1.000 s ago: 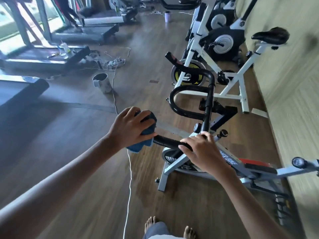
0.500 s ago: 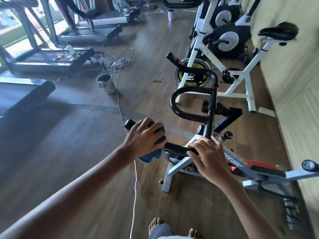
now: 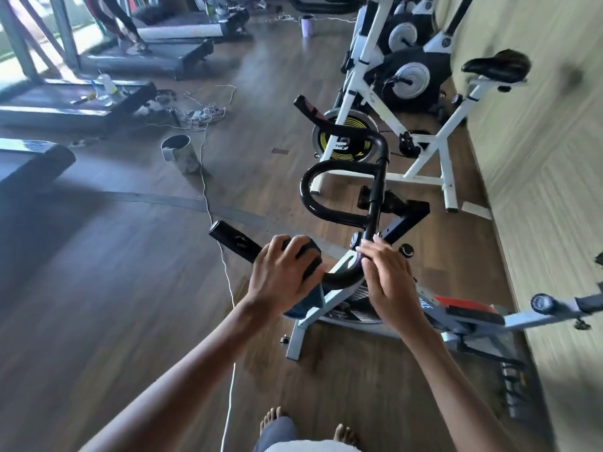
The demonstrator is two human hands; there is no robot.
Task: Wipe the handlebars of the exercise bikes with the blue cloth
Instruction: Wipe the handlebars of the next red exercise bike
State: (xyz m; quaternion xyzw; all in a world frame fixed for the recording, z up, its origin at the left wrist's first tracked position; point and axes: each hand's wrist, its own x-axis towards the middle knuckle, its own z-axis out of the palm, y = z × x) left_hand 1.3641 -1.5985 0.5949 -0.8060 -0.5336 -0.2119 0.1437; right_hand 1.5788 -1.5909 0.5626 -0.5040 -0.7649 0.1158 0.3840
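Blue cloth (image 3: 308, 305), wrapped on handlebar (image 3: 342, 278) under clenched left hand (image 3: 287, 278), has slid inward toward 3 o'clock, baring the grip end (image 3: 233, 241). Right hand (image 3: 388, 282) still curled around the bend, grip seemingly loose.

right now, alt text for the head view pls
A person's left hand wraps a blue cloth around a black exercise-bike handlebar, while the right hand steadies the bar beside it. More bikes stand behind.

Three exercise bikes (image 3: 375, 308), three treadmills (image 3: 65, 106), two cups (image 3: 181, 154), one blue cloth (image 3: 308, 301).
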